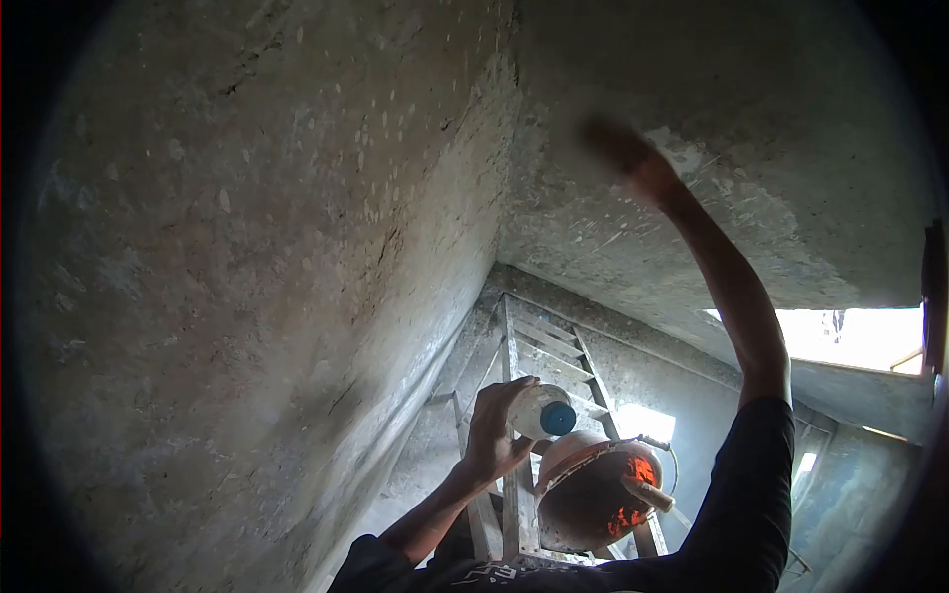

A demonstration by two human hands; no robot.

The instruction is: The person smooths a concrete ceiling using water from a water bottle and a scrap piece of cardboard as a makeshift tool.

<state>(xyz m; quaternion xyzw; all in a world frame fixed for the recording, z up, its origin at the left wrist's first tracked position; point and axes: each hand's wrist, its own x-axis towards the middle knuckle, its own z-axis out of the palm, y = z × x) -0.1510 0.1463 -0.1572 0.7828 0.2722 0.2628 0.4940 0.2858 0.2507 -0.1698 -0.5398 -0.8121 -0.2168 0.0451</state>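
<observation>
My left hand (491,427) is closed around a clear plastic bottle (530,409) with a blue cap, its capped end facing right. Just below and right of it, a plaster-smeared bucket (578,507) with orange patches inside sits at the ladder. A light-coloured tool handle (647,492) lies over the bucket's edge. High up, my right hand (628,158) is stretched towards the rough grey surface (751,212); its fingers are smeared by motion.
A wooden ladder (510,341), spattered with plaster, stands below in the corner. To the left rises a stained, rough wall (257,277). At right, a bright opening (855,336) lets in light, and a smaller window (647,423) shows beyond the bucket.
</observation>
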